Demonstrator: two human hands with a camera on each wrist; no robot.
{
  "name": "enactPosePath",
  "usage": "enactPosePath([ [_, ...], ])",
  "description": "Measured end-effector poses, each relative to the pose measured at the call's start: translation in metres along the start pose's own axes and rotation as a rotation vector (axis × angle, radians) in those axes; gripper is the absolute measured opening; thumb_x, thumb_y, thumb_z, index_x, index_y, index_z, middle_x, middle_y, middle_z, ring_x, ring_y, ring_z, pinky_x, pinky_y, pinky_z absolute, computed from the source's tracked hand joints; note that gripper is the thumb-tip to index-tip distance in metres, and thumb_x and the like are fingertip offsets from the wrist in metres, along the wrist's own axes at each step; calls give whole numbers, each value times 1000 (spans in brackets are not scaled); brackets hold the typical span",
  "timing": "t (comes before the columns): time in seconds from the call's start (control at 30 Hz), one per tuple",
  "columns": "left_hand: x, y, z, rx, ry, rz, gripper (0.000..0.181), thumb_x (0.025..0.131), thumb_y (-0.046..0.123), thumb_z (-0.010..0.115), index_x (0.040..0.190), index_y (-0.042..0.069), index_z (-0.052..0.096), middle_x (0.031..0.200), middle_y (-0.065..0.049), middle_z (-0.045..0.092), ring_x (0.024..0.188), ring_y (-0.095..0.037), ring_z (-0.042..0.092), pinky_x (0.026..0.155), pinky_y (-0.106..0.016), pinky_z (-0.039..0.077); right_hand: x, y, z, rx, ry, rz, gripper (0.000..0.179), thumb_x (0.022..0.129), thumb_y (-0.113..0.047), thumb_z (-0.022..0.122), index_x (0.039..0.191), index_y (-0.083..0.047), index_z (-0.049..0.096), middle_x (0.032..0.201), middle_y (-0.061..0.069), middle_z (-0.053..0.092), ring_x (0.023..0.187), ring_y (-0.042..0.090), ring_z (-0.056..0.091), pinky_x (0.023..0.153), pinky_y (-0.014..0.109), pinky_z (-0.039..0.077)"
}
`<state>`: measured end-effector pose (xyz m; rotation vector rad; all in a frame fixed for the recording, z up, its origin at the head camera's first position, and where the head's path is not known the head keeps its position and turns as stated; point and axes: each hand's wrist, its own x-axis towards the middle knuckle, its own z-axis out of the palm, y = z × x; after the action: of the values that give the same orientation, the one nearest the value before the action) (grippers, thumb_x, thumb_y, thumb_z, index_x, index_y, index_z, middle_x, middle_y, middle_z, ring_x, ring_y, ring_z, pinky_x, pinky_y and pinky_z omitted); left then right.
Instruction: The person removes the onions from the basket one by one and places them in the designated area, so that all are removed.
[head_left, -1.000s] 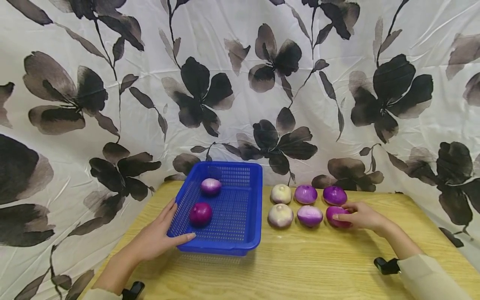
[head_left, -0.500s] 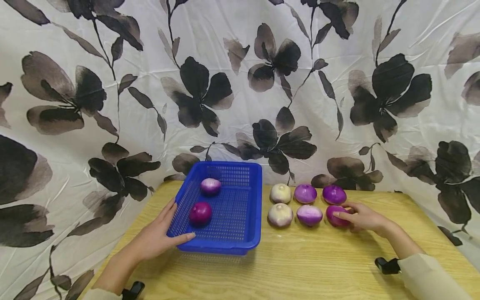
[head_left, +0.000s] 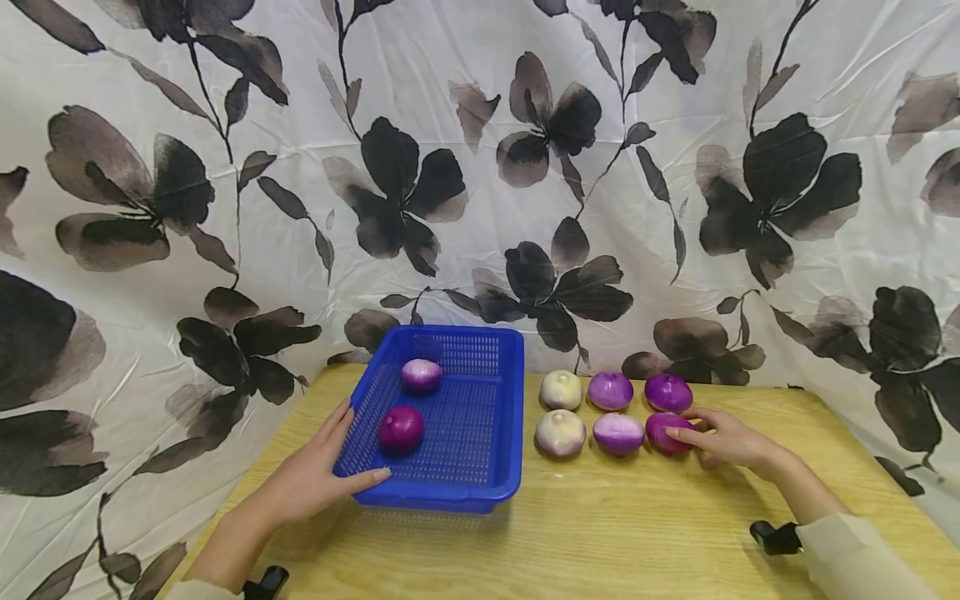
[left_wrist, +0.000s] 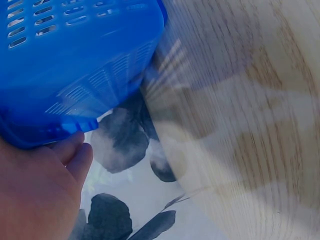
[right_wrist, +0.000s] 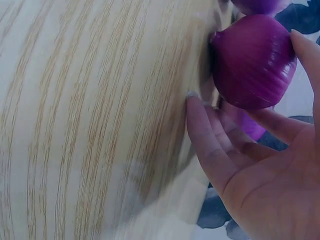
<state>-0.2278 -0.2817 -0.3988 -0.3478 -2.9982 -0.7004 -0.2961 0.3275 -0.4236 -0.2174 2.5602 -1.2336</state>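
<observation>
My left hand (head_left: 311, 467) holds the near left corner of a blue plastic basket (head_left: 512, 417), its thumb over the front rim and its fingers along the left side. Inside the basket lie a dark red onion (head_left: 401, 430) and a purple-white onion (head_left: 422, 375). At the right, my right hand (head_left: 731, 439) pinches a reddish-purple onion (head_left: 667, 433) between thumb and index finger. The right wrist view shows the thumb on one side of this onion (right_wrist: 255, 62), the other fingers loosely extended below it. A darker purple onion (head_left: 669, 392) sits just behind.
Beside the held onion, two rows continue leftward: a purple-white onion (head_left: 618, 433) and a pale onion (head_left: 561, 432) in front, a purple onion (head_left: 611, 390) and another pale onion (head_left: 561, 390) behind. A floral cloth (head_left: 480, 208) hangs behind the wooden table (head_left: 600, 533).
The onion in my right hand has shifted slightly left, closer to the purple-white one in its row. My left hand and the basket stay in place.
</observation>
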Motion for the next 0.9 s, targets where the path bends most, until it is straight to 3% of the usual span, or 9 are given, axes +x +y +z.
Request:
enactPosePath([
  [0.27,-1,-1,0,-4,0,5,120,85,75,64,163,0,12,171,-19,7,147,-55,27,106,-74,34,-1,4,1,16,6,-11,69,101,-36,65,145,12,42,121,26,54,99,29,57,77,40,61],
  [0.5,-3,-2,2,-8,-14,-1,121,84,76,64,163,-1,13,171,-20,8,147,-54,26,106,-74,33,-9,0,1,-35,10,-19,75,101,-37,65,149,13,35,130,35,52,106,34,62,78,41,62],
  [0.77,-1,-3,3,-4,-1,13,120,85,75,64,163,0,12,171,-18,7,148,-53,26,107,-73,33,-18,-43,-8,-212,107,-179,71,102,-37,63,149,10,38,138,37,50,119,50,59,91,54,55],
  [0.9,-1,-4,2,-4,-8,7,120,85,74,64,163,0,12,171,-19,6,148,-54,25,107,-74,33,-18,-68,-3,-234,148,-252,65,101,-36,66,145,7,45,137,32,55,121,50,56,95,60,51],
])
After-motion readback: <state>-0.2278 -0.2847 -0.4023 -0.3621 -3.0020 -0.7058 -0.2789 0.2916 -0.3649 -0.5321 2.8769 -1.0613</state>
